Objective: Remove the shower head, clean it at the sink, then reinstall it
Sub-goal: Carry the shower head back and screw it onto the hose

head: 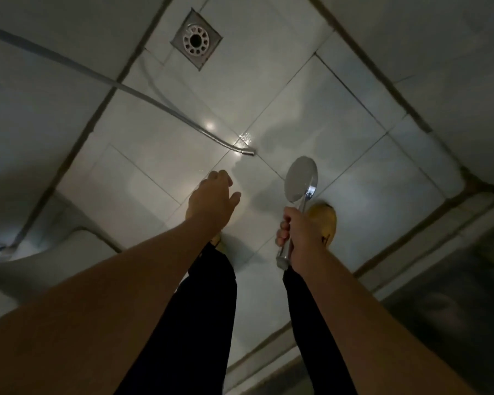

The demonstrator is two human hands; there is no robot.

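Over the tiled floor (311, 109): our right hand (300, 232) grips the shower head (300, 181) by its handle, detached; our left hand (211, 198) hangs loose-fingered, holding nothing. The hose (131, 89) end lies apart near the drain (196, 39). We judge removal done; next, the sink, unseen here.

The floor drain (196, 39) sits at 12 o'clock on the tiled floor (311, 109). The hose (143, 94) runs in from 10 o'clock, its free end near centre. The shower head (300, 179) lies at 3 o'clock of the left hand (211, 199), above the right hand (300, 232).
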